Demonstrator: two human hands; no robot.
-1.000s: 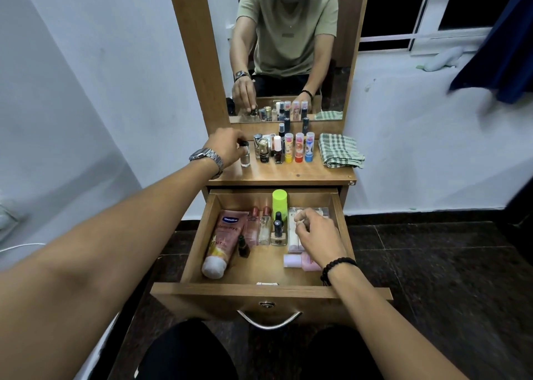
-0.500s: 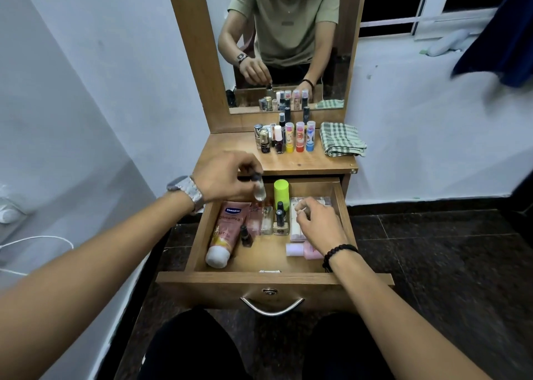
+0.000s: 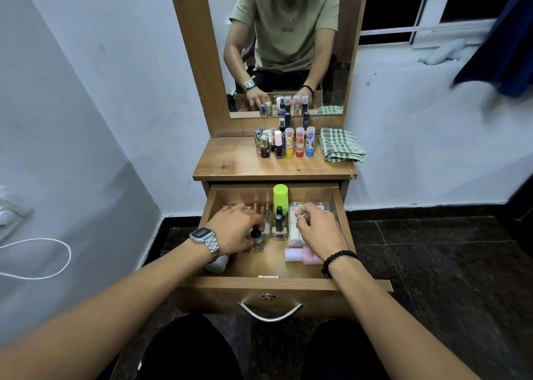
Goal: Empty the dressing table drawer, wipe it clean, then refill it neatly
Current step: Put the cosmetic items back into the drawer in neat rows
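Note:
The wooden drawer (image 3: 274, 283) stands pulled out below the dressing table top (image 3: 230, 163). My left hand (image 3: 233, 231) is inside it at the left, shut on a small clear bottle with a black cap (image 3: 257, 239) that stands upright on the drawer floor. My right hand (image 3: 317, 231) hovers over a white packet (image 3: 293, 234) at the right, fingers curled; its grip is hidden. Also in the drawer are a green-capped bottle (image 3: 280, 197), a nail polish bottle (image 3: 279, 226), two red-capped bottles (image 3: 261, 206) and a pink bottle lying down (image 3: 300, 255).
Several small bottles and coloured tubes (image 3: 284, 143) stand in a cluster at the back of the table top, with a folded checked cloth (image 3: 340, 146) to their right. A mirror (image 3: 288, 48) rises behind. A white tube cap (image 3: 217, 264) shows under my left wrist.
My left hand lifted the small clear bottle off the table top and carried it down into the drawer. My right hand stayed over the white packet.

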